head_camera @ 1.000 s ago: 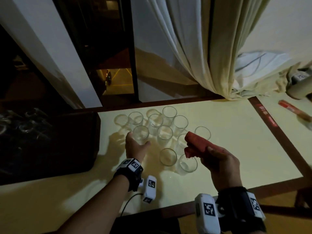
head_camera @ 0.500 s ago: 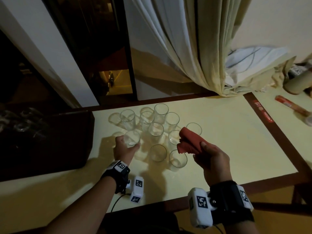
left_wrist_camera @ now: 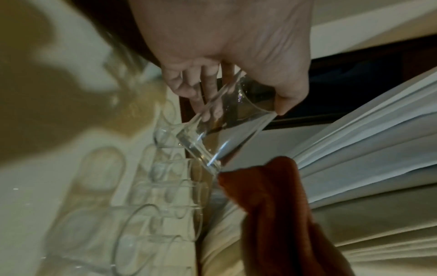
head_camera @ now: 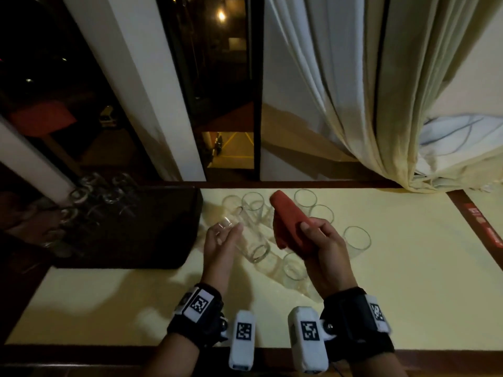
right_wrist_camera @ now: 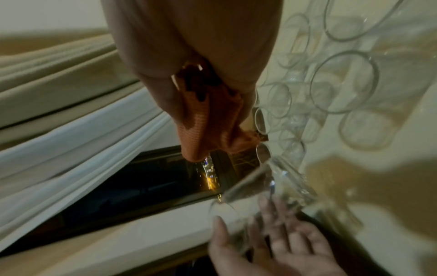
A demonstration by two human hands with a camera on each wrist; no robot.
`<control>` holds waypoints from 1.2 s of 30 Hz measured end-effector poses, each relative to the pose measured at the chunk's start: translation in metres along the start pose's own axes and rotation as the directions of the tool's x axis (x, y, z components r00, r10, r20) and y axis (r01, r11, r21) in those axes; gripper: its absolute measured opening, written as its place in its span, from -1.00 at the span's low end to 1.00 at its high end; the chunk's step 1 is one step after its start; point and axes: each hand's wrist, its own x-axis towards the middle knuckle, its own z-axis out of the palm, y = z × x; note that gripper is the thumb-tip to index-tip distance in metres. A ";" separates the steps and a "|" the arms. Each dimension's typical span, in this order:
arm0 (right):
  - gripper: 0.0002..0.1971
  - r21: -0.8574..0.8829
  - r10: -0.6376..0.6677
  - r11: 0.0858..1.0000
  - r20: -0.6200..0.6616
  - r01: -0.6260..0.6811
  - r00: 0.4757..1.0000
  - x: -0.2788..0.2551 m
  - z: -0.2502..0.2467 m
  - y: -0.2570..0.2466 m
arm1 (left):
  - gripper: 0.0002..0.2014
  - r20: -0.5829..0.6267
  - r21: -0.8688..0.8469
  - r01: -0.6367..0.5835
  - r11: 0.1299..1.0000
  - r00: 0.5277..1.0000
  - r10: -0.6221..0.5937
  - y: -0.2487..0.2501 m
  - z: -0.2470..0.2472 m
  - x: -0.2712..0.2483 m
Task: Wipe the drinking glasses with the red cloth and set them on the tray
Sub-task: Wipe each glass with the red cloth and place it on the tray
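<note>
My left hand [head_camera: 223,238] grips a clear drinking glass [head_camera: 251,246], lifted off the table and tilted on its side with one end toward me. In the left wrist view the thumb and fingers [left_wrist_camera: 208,87] curl round that glass [left_wrist_camera: 227,123]. My right hand [head_camera: 315,235] holds the folded red cloth [head_camera: 288,223] just right of the glass; cloth [left_wrist_camera: 272,196] and glass are close, and I cannot tell if they touch. Several more glasses [head_camera: 356,239] stand on the cream table [head_camera: 408,268]. The dark tray [head_camera: 141,227] lies left of my hands.
Several glasses [head_camera: 81,197] stand on the tray's far left part, dim in shadow. A dark window and a pale curtain [head_camera: 367,104] rise behind the table. The table's brown front edge [head_camera: 81,352] runs near my wrists. A red strip [head_camera: 479,219] lies at the right.
My left hand has lifted a glass off the table and tipped it sideways. The right hand has brought the red cloth closer to it. My view has tilted upward.
</note>
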 end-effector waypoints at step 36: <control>-0.37 -0.494 0.101 0.851 0.488 0.179 0.867 0.030 0.095 0.025 | -0.35 0.270 0.147 0.008 0.989 0.962 -0.048 0.097 -0.015 0.014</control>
